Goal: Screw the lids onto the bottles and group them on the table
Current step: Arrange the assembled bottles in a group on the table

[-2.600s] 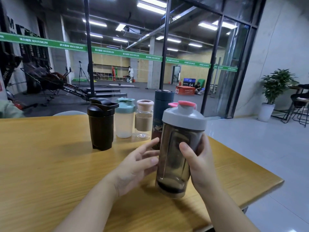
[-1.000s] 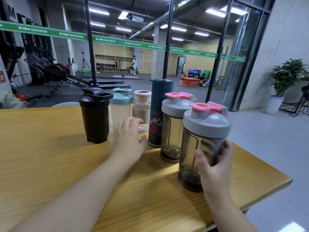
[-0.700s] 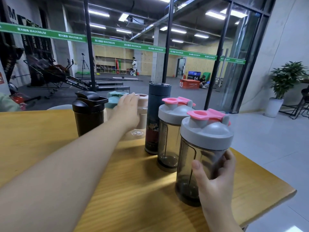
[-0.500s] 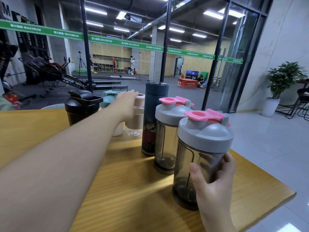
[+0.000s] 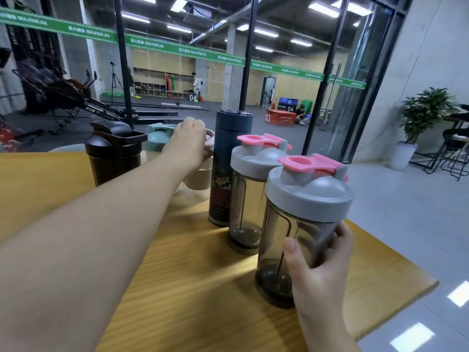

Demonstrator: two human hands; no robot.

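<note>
Head view: left hand (image 5: 186, 143) fingers curl over the top of the small beige-lidded bottle (image 5: 200, 177), just left of the dark blue flask (image 5: 229, 163), whether clamped or only resting I cannot tell; right hand (image 5: 317, 273) fingers (image 5: 290, 247) wrap the lower wall of the near smoke-grey shaker (image 5: 302, 224), standing upright on the table (image 5: 177, 288) in front and right of the flask. Beige bottle stands upright directly under the left fingers, so the left hand is nearer; its lid and the teal-lidded bottle (image 5: 157, 138) beyond are mostly hidden, lid seating unreadable.

Left arm stretched far forward, left hand (image 5: 186, 142) curled palm-down; right hand (image 5: 317, 273) wrapped in a grip, thumb up.
</note>
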